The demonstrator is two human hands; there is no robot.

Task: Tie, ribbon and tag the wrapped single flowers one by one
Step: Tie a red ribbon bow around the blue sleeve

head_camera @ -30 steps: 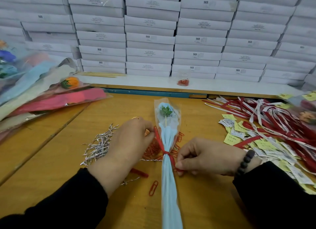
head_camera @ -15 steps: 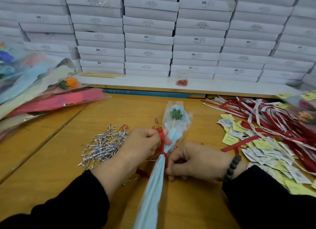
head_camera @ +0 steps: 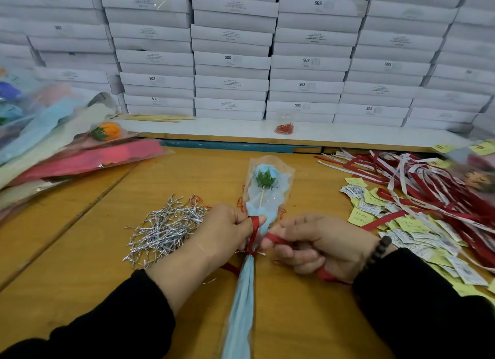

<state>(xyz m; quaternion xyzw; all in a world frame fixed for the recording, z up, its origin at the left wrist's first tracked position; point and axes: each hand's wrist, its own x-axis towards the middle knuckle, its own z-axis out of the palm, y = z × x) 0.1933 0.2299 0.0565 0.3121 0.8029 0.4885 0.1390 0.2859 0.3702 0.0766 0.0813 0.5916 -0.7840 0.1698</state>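
The tabletop (head_camera: pixel 80 251) is honey-yellow wood with darker seams. At centre frame, the flower (head_camera: pixel 266 180) has a pale blue head and green leaves inside clear film, and its wrap (head_camera: pixel 241 305) is light blue. The ribbon (head_camera: pixel 254 226) around it is red. Left of centre, the twist ties (head_camera: pixel 166 227) are shiny silver. At right, the tags (head_camera: pixel 407 230) are yellow or white with black print, and the ribbons (head_camera: pixel 428 187) are red and white. At upper left, the wrapped flowers (head_camera: pixel 80 155) show pink, cream, blue and orange. The boxes (head_camera: pixel 233 61) across the top are white. The sleeves (head_camera: pixel 428 318) are black.
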